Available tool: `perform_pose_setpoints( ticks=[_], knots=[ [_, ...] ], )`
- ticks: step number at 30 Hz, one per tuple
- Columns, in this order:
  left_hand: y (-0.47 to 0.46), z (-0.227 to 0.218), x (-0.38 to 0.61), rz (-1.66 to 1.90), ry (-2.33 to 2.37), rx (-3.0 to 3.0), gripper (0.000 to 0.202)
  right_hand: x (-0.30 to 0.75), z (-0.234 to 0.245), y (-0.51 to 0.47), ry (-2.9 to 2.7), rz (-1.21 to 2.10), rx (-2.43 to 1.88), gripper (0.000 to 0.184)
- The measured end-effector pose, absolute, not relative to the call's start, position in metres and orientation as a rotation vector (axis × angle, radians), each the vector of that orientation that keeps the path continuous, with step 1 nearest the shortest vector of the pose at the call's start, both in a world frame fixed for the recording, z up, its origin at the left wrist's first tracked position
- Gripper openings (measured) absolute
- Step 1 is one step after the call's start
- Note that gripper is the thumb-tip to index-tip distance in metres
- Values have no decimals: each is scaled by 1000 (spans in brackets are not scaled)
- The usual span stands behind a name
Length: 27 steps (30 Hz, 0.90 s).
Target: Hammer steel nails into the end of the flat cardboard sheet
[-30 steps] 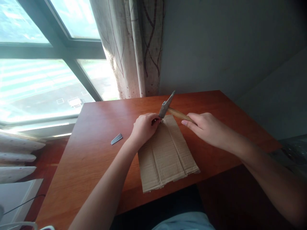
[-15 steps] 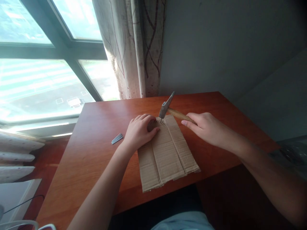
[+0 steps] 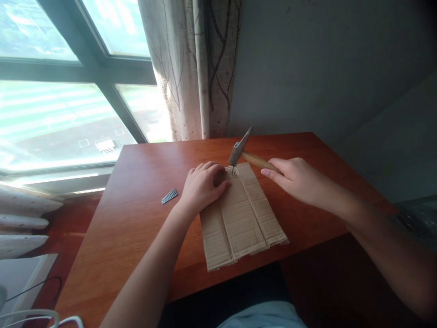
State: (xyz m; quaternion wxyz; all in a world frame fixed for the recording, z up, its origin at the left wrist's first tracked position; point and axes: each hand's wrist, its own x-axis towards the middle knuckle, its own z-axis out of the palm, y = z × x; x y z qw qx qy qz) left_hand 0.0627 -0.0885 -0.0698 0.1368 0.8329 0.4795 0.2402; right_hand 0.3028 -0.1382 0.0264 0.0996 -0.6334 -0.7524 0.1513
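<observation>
My right hand [image 3: 290,175] is closed round the wooden handle of a hammer [image 3: 239,149], thumb along the grip. The hammer's metal face is at the top of a thin upright nail [image 3: 232,170] near the far edge of a ribbed cardboard piece [image 3: 235,223]. My left hand [image 3: 205,187] bears down on the cardboard's far left corner, fingers bent and thumb out on top. Small dark holes or marks show between its thumb and the nail; its fingertips are partly hidden. Several loose nails [image 3: 169,196] lie left of that hand.
The cardboard lies on a reddish-brown wooden table [image 3: 136,228], close to its front edge. A window [image 3: 68,114] and a patterned curtain [image 3: 191,82] stand beyond at left, a grey wall [image 3: 307,68] behind. White cables [image 3: 68,321] are at the lower left corner.
The whole view has shifted slightly, so the table, cardboard and hands appear a little further right. The hammer face stays close over the nail, and both hands keep their holds.
</observation>
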Motion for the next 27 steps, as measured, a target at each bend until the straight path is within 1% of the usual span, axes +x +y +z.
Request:
perform_pose_setpoints(
  ticks=[3,8,14,18,27],
  knots=[
    [-88,-70,63,698,1384,2407,31,302,25,-139,-2218,441,-1874,40],
    [-88,-69,63,695,1385,2395,30,302,19,-138,-2295,528,-1865,34],
    [-88,-69,62,687,1378,2397,30,304,14,-139,-2270,428,-1859,35],
    [-87,-69,62,683,1381,2392,31,304,11,-138,-2339,461,-1876,32],
    [-87,-70,62,684,1376,2390,30,303,8,-137,-2298,452,-1889,34]
  ],
)
